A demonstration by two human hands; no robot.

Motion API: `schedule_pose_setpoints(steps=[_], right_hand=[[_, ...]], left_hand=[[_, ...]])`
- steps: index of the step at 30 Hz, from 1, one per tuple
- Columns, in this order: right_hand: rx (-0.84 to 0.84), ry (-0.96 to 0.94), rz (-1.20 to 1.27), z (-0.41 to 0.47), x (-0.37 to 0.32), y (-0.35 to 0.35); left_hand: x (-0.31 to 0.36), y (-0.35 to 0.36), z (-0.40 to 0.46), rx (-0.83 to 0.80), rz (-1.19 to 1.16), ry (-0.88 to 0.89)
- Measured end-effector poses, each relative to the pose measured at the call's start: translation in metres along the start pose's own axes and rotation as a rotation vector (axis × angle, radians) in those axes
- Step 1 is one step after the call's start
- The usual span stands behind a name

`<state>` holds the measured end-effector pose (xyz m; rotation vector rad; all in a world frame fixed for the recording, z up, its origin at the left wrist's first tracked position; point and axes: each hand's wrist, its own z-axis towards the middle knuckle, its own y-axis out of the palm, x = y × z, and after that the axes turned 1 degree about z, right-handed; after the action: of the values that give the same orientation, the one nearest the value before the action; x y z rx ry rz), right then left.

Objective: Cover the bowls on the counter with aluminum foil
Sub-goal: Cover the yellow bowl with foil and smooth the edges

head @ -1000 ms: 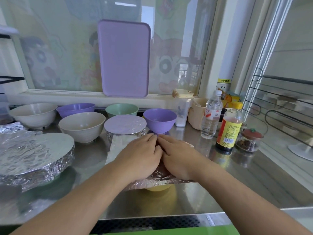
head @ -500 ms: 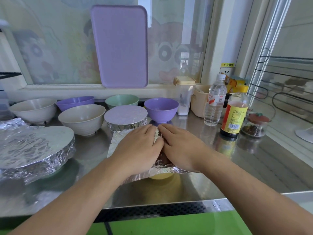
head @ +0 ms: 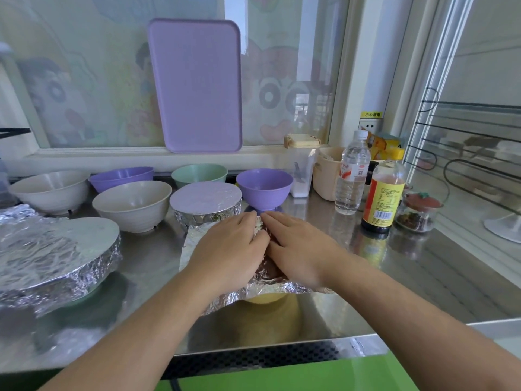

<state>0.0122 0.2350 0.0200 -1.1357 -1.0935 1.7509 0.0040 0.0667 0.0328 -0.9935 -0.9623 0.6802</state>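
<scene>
A yellow bowl (head: 265,298) stands on the steel counter (head: 146,258) near its front edge, with a sheet of aluminum foil (head: 270,289) laid over it. My left hand (head: 228,249) and my right hand (head: 298,246) lie side by side on top of the foil and press it down with flat fingers. Only the bowl's lower part shows under the foil. Behind it stands a small foil-covered bowl (head: 207,203). A large foil-covered bowl (head: 50,255) sits at the left. Uncovered bowls stand behind: two cream (head: 132,204) (head: 50,190), two purple (head: 265,187) (head: 121,177), one green (head: 199,173).
A purple tray (head: 197,86) leans on the window. At the right stand a water bottle (head: 352,173), a sauce bottle (head: 383,196), a small jar (head: 417,213), a beige tub (head: 327,173) and a clear container (head: 300,165). A wire rack (head: 465,153) lines the right side.
My hands stay pressed on the foil over the yellow bowl; the foil edges have bent a little lower around it. The camera has tilted slightly.
</scene>
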Motion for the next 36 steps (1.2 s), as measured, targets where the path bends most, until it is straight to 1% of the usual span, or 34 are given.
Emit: schedule_pose_setpoints(steps=[5, 8, 9, 11, 13, 16, 19, 20, 21, 23, 24, 26, 28, 29, 30, 31, 34, 36], right_hand=[[-0.076, 0.038, -0.067, 0.01, -0.002, -0.01], [-0.034, 0.052, -0.124, 0.009, -0.01, -0.006], [-0.023, 0.08, -0.104, 0.007, -0.011, -0.005], [-0.005, 0.063, -0.081, 0.006, -0.01, -0.004], [-0.038, 0.053, -0.089, 0.008, -0.011, -0.009], [-0.101, 0.016, -0.162, 0.014, -0.016, -0.011], [-0.035, -0.075, -0.292, 0.014, -0.013, -0.005], [-0.028, -0.068, -0.29, 0.013, -0.011, -0.004], [-0.037, -0.044, -0.262, 0.012, -0.012, -0.004], [-0.095, 0.051, -0.071, 0.013, -0.01, -0.001], [-0.142, 0.064, 0.026, 0.014, -0.006, -0.002], [-0.171, 0.047, 0.128, 0.016, 0.001, -0.001], [-0.151, 0.093, 0.247, 0.01, -0.008, -0.006], [-0.114, 0.142, 0.329, 0.007, -0.012, -0.012], [-0.046, 0.099, 0.221, 0.005, -0.014, -0.014], [-0.03, 0.063, 0.165, 0.003, -0.012, -0.017], [-0.194, 0.052, 0.245, -0.006, -0.011, -0.035], [-0.256, 0.049, 0.235, -0.013, -0.012, -0.042]], left_hand=[[-0.003, -0.002, -0.004, 0.058, -0.158, -0.029], [-0.005, -0.001, -0.009, 0.124, -0.214, -0.054], [-0.005, 0.0, -0.012, 0.121, -0.207, -0.056], [-0.008, 0.002, -0.015, 0.1, -0.172, -0.055], [-0.009, 0.003, -0.017, 0.078, -0.143, -0.054], [-0.009, 0.002, -0.017, 0.056, -0.124, -0.039], [-0.008, -0.002, -0.021, 0.042, -0.183, -0.021], [-0.009, -0.004, -0.023, 0.021, -0.203, -0.014], [-0.011, -0.007, -0.026, -0.008, -0.215, -0.004], [-0.018, -0.01, -0.029, -0.059, -0.212, 0.016], [-0.021, -0.01, -0.03, -0.078, -0.19, 0.027], [-0.026, -0.009, -0.03, -0.098, -0.127, 0.041], [-0.027, -0.008, -0.029, -0.112, -0.1, 0.024], [-0.027, -0.008, -0.029, -0.117, -0.094, 0.016], [-0.026, -0.008, -0.029, -0.12, -0.087, 0.015], [-0.025, -0.009, -0.029, -0.122, -0.08, 0.015], [-0.022, -0.012, -0.03, -0.123, -0.055, 0.028], [-0.019, -0.016, -0.032, -0.133, -0.048, 0.037]])
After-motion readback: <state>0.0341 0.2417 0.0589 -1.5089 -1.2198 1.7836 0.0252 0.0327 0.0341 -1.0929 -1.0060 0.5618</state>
